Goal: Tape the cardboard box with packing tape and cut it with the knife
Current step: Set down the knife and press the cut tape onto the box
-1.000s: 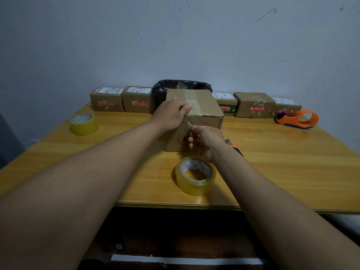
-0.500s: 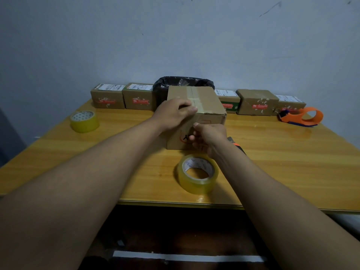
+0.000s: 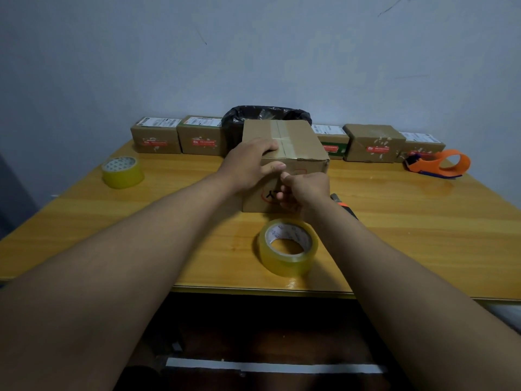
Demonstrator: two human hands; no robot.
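Observation:
The cardboard box (image 3: 293, 136) stands mid-table with clear tape running along its top seam and over the front edge. My left hand (image 3: 251, 162) presses on the box's front top edge, thumb on the front face. My right hand (image 3: 306, 190) is fisted against the front face just below that thumb. It grips the knife (image 3: 342, 206), whose orange and black handle end sticks out behind my wrist; the blade is hidden. A roll of clear packing tape (image 3: 289, 246) lies flat in front of the box, near the table's front edge.
A second tape roll (image 3: 122, 172) sits at the left. An orange tape dispenser (image 3: 439, 163) lies at the far right. Several small labelled boxes (image 3: 373, 142) and a black-lined bin (image 3: 265, 115) line the wall. The wooden table's (image 3: 423, 235) front edge is close to me.
My right hand has moved up the box's front face toward my left thumb, and the small blade tip seen earlier is now hidden. The left hand stays on the box.

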